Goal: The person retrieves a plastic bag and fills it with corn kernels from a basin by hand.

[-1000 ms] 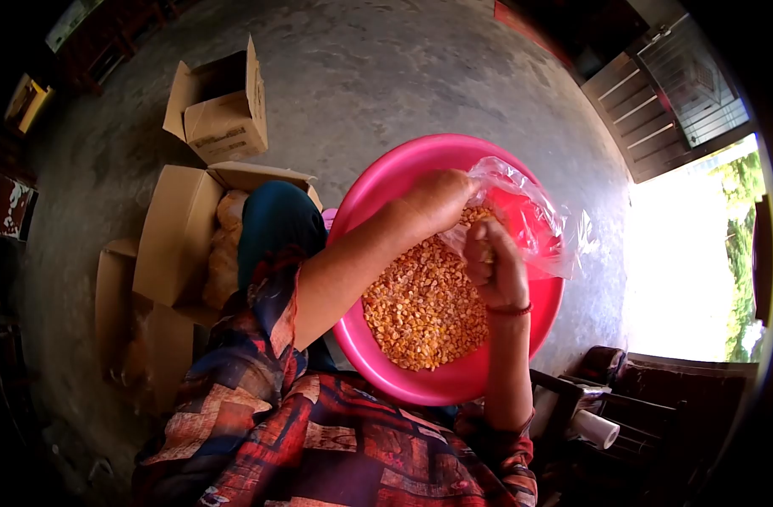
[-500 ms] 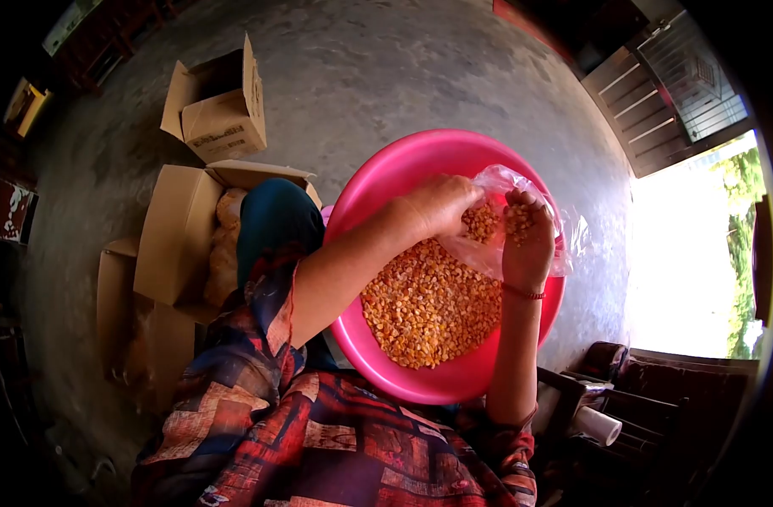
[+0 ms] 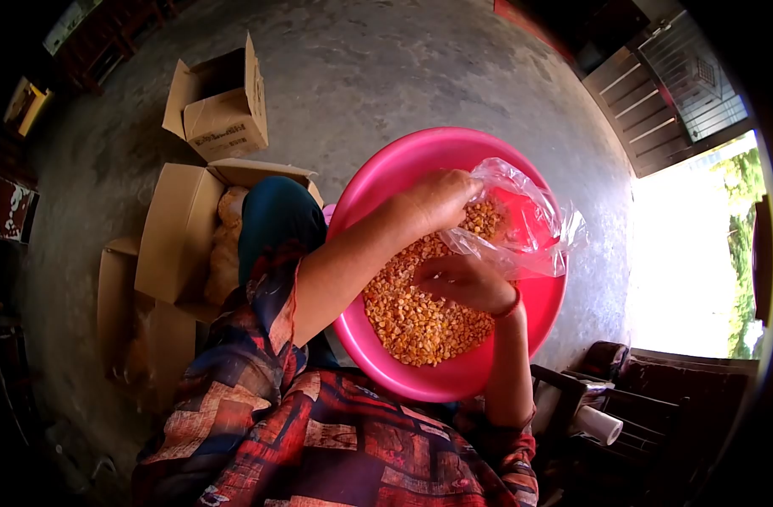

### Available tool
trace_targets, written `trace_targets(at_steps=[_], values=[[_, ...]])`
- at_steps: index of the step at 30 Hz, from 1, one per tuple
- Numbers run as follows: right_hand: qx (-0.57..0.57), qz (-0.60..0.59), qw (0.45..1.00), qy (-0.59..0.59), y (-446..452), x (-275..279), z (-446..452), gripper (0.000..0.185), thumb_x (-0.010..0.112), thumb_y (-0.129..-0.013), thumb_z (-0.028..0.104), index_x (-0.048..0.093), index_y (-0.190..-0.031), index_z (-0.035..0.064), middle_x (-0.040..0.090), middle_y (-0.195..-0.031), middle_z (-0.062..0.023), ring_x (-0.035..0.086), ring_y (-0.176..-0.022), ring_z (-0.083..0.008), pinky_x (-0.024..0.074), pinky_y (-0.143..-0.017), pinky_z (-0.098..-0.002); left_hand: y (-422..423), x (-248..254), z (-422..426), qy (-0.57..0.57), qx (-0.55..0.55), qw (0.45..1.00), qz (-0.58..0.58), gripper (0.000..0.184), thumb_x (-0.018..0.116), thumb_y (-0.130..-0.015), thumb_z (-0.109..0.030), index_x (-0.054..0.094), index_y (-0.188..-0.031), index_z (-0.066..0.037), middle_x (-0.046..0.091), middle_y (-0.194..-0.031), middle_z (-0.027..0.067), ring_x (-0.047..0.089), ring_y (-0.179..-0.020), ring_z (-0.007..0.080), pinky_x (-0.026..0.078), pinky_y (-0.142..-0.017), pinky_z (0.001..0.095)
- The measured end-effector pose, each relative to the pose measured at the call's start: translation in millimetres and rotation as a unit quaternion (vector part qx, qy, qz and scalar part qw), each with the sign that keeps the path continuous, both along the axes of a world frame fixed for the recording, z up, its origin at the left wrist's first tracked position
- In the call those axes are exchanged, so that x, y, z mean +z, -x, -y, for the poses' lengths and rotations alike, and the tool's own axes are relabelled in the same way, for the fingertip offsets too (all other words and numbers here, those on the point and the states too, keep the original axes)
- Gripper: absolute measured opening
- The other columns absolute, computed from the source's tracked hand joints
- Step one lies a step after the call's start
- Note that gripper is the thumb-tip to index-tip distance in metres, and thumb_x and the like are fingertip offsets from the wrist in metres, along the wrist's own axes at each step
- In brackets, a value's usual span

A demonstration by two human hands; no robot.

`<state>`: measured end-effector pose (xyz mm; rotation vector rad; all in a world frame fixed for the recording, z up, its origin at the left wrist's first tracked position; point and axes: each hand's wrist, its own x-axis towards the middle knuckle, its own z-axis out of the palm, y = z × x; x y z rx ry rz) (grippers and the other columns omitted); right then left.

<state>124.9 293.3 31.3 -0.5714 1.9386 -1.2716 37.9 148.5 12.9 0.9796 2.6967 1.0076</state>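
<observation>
A wide pink basin (image 3: 378,160) holds a heap of orange-yellow corn kernels (image 3: 424,325). Over the basin, my left hand (image 3: 441,201) grips the rim of a clear plastic bag (image 3: 522,224). Some kernels show in the bag near those fingers. My right hand (image 3: 467,283), with a red bracelet at the wrist, is just below the bag at the heap. Its back faces up and its fingers reach left, slightly bent, toward the kernels. The fingertips and palm are partly hidden, and I see nothing gripped in them.
On the left, an open cardboard box (image 3: 175,237) holds full bags (image 3: 226,245) beside my knee. Another open carton (image 3: 226,114) stands farther back on the concrete floor (image 3: 361,68). At lower right are a dark chair (image 3: 640,406) and a white paper roll (image 3: 599,425).
My right hand has left the bag's mouth, where it held kernels palm up. It has turned over and moved down-left to the heap. My left hand still grips the bag.
</observation>
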Motion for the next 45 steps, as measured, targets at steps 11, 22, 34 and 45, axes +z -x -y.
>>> trace_targets(at_steps=[11,22,34,45], values=[[0.164,-0.187,0.959,-0.133,-24,-50,21,0.019,0.052,-0.087,0.023,0.060,-0.096,0.0082,0.062,-0.082,-0.0149,0.062,-0.077,-0.0296,0.0475,-0.068,-0.0382,0,-2,0,-0.006,0.006,1.000,-0.008,0.038,0.064,-0.068,-0.006,0.058,-0.106,-0.001,0.062,-0.096,0.0185,0.060,-0.092,0.0340,0.048,-0.081,0.0425],[0.289,-0.114,0.947,-0.085,-34,-45,36,0.040,0.063,-0.076,0.036,0.060,-0.103,0.0070,0.065,-0.089,-0.0142,0.062,-0.084,-0.0323,0.0487,-0.076,-0.0397,-1,1,0,-0.007,-0.005,1.000,-0.004,0.033,0.065,-0.071,-0.007,0.058,-0.103,-0.001,0.062,-0.096,0.0182,0.060,-0.092,0.0337,0.048,-0.083,0.0421],[0.302,0.158,0.936,-0.082,-24,-36,42,0.021,0.060,-0.085,0.021,0.060,-0.099,0.0052,0.062,-0.074,-0.0055,0.059,-0.062,-0.0127,0.0467,-0.057,-0.0279,1,-3,-1,-0.013,-0.013,1.000,0.005,0.034,0.064,-0.070,-0.003,0.058,-0.104,-0.001,0.062,-0.095,0.0183,0.060,-0.092,0.0333,0.048,-0.082,0.0416],[0.178,0.029,0.983,-0.042,-14,-40,31,0.017,0.055,-0.088,0.019,0.061,-0.088,0.0038,0.059,-0.070,-0.0039,0.059,-0.065,-0.0097,0.0465,-0.058,-0.0273,0,12,-2,-0.155,0.086,0.981,-0.086,0.041,0.053,-0.075,0.001,0.056,-0.115,-0.002,0.061,-0.099,0.0228,0.061,-0.086,0.0358,0.051,-0.075,0.0402]])
